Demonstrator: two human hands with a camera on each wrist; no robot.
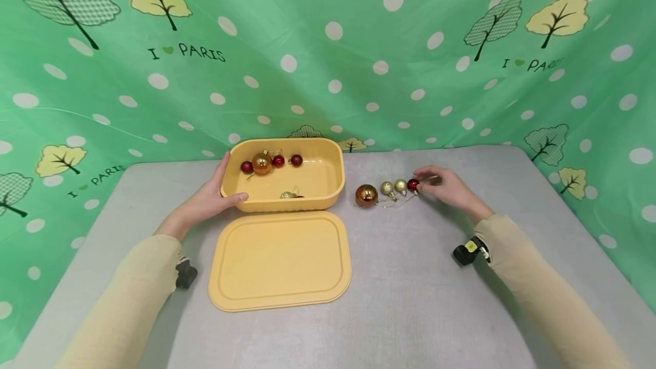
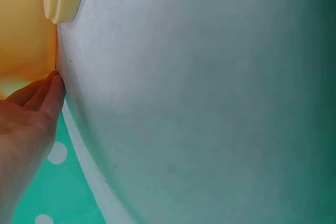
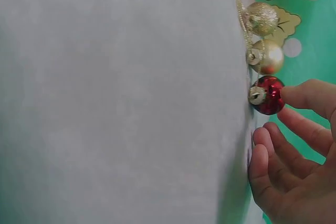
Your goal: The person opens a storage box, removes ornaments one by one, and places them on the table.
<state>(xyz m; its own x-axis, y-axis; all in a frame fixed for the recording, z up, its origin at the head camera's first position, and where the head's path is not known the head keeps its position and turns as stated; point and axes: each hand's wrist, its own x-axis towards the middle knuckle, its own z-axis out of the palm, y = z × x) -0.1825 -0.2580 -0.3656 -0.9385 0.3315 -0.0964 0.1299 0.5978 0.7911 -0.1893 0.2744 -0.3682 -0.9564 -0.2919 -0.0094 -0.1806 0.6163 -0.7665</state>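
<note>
My left hand (image 1: 207, 198) holds the left end of a yellow plastic box (image 1: 328, 204), its thumb by the near corner and a fingertip at the far one. Inside lie dark red, bright red and amber Christmas balls, and a gold one (image 1: 287, 195) partly hidden by the near wall. Right of the box, my right hand (image 3: 299, 156) pinches a shiny red Christmas ball (image 3: 269, 95) between thumb and forefinger, its other fingers bent beside it. That ball ends a row on the table with two gold balls (image 1: 386, 188) and a larger amber ball (image 1: 366, 195).
The box's yellow lid (image 1: 279, 261) lies flat in front of it on the grey table (image 1: 410, 300). Behind and at the sides hangs a green dotted cloth (image 1: 307, 33). Thin gold hanging strings (image 3: 244, 19) trail from the balls in the row.
</note>
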